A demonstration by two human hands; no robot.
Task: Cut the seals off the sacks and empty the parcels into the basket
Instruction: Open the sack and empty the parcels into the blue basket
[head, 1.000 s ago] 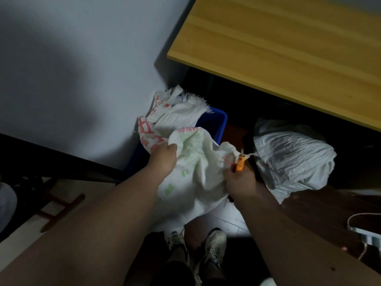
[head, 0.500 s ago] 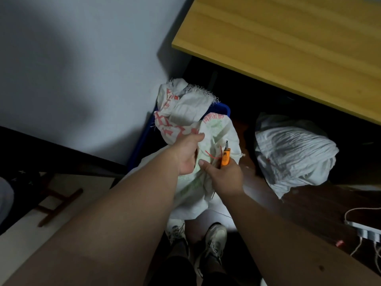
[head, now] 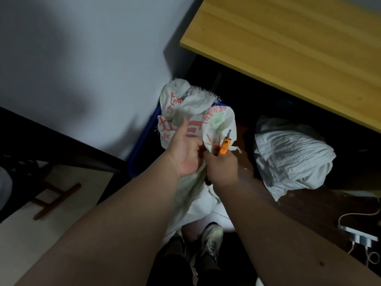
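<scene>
Now | right hand point(head: 221, 169) grips cutter point(head: 225, 145); left hand point(head: 185, 150) holds sack point(head: 218, 122)

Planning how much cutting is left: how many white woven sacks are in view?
3: a red-printed sack draped over the blue basket, a green-printed sack held by both hands, a plain sack under the desk. Others may be hidden.

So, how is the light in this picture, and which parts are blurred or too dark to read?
Head view: dim overall. The wooden tabletop is the brightest part; the space under it is nearly black. A soft shadow crosses the wall. The left hand and the printed sack are slightly motion-blurred, so the print is unreadable. The right hand with the orange cutter is sharper. Straight edges bend slightly from the wide lens.
</scene>
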